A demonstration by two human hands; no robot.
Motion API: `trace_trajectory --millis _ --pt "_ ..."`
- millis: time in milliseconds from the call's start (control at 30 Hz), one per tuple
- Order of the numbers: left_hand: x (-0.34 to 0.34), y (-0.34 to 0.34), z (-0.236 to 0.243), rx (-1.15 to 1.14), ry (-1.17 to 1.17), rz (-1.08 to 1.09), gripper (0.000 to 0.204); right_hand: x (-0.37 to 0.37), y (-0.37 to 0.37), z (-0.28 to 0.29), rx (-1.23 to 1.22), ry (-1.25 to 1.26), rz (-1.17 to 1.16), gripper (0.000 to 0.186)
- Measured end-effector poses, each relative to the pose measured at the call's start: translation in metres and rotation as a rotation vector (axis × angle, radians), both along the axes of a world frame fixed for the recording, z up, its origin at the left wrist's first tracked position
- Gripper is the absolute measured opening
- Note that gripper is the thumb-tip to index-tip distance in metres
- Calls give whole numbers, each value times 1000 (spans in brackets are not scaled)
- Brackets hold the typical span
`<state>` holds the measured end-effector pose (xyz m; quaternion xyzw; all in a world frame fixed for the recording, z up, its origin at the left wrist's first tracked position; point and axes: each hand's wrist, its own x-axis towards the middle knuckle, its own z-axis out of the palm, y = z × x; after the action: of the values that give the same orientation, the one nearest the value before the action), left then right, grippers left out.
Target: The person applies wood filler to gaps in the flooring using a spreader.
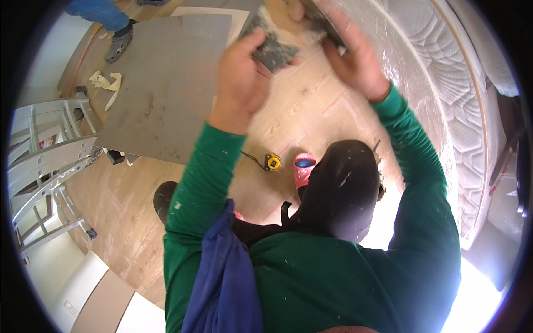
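My left hand (241, 83), slightly blurred at the top middle, is closed on a dark, flat piece (275, 50) with pale, patchy residue. My right hand (358, 64), higher on the right, curls around another dark edge (327, 30), apparently flat too; motion blur hides whether both are one object. Between my hands is a blurred tan patch (283, 25) that I cannot make out. Below them, a yellow tape measure (272, 162) lies on the wood-look floor (294, 111), beside a pink clog (304, 175) by my bent knee.
A large grey sheet (161, 83) lies left, with pale scraps (108, 83). An aluminium ladder (50, 144) stands at the left edge. A person's jeans leg and clog (119, 44) are at upper left. A plastic-wrapped mattress (461, 127) lines the right. Boards (111, 294) lean lower left.
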<state>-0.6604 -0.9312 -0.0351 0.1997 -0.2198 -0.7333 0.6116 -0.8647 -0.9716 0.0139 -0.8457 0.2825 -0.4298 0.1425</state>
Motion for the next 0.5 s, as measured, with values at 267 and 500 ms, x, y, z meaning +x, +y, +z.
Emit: trace_trajectory --millis 267,500 --pt "3 1 -5 -17 -207 97 30 -45 15 -31 161 351 -43 65" --pt "5 -5 -26 10 -494 90 27 -45 3 30 -236 650 51 53"
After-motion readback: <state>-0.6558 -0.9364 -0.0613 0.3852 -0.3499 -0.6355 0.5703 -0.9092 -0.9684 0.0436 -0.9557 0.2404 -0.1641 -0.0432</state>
